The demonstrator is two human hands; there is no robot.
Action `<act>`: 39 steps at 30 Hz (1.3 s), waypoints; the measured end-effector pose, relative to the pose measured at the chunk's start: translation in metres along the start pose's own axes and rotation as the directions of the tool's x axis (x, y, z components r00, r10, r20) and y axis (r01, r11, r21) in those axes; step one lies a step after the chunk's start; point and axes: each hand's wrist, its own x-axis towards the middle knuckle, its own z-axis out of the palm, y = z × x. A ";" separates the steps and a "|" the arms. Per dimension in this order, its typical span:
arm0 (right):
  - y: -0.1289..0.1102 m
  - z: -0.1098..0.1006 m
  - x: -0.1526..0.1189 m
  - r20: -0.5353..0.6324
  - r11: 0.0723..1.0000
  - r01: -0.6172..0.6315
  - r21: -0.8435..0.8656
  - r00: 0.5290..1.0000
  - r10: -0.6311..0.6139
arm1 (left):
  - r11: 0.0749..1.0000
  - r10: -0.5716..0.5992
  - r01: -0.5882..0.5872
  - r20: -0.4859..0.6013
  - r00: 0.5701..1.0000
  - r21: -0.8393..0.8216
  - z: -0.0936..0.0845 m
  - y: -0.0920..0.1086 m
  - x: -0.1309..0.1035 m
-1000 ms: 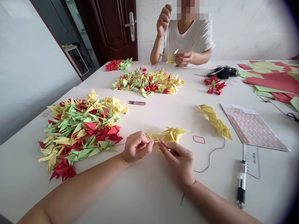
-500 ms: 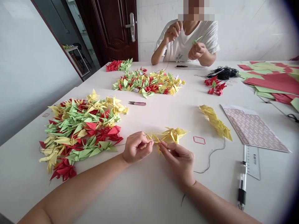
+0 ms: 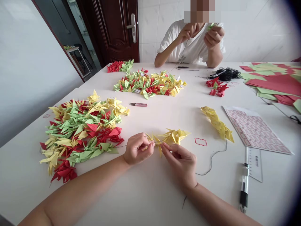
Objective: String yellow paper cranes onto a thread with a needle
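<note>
With twelve o'clock taken as straight ahead of the hands, the left hand (image 3: 139, 148) is closed narrowly, a fine thread (image 3: 158, 142) pinched between thumb and finger. The right hand (image 3: 181, 163) is set just beside it at three o'clock, its fingertips also pinched together on the thread; whether a needle is held there too cannot be told. A group of yellow folded pieces (image 3: 175, 135) is seen just beyond the fingertips, at one o'clock, resting on the white surface (image 3: 131, 194).

At nine o'clock a large pile (image 3: 87, 125) of red, green and yellow folded paper is spread. Small snips (image 3: 138, 104) are laid at eleven o'clock, and a second mixed heap (image 3: 150, 83) is placed farther off at twelve. Between two and three o'clock lies a yellow strand (image 3: 217, 124), from which a dark cord (image 3: 213, 157) is trailed toward the right wrist. A sticker sheet (image 3: 256, 129) is found near three o'clock, a pen (image 3: 244, 188) at four. Coloured sheets (image 3: 277, 81) are stacked loosely at two.

At one o'clock, across the surface, a green piece (image 3: 211, 26) is held up by a co-worker in a white shirt (image 3: 174, 40).
</note>
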 end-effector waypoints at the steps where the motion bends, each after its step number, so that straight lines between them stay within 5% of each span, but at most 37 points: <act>1: 0.000 0.000 0.000 0.002 1.000 0.001 0.005 1.000 -0.001 | 1.000 0.002 -0.002 0.000 1.000 0.002 0.000 0.000 0.000; 21: 0.003 -0.001 0.001 0.082 0.999 -0.041 -0.020 0.996 0.043 | 0.999 0.005 -0.006 0.037 0.999 0.041 0.000 0.005 0.005; 29: -0.003 0.001 0.002 0.199 0.973 -0.025 0.229 0.980 -0.021 | 0.986 -0.162 0.162 0.003 0.987 -0.032 -0.002 0.007 0.004; 35: -0.028 0.000 0.005 0.198 0.931 -0.024 0.365 0.979 -0.053 | 0.981 -0.180 0.184 0.070 0.981 -0.066 -0.002 0.034 0.020; 39: -0.065 -0.020 0.018 0.152 0.943 0.020 0.333 0.986 -0.075 | 0.978 -0.184 0.194 0.130 0.974 -0.070 -0.003 0.067 0.040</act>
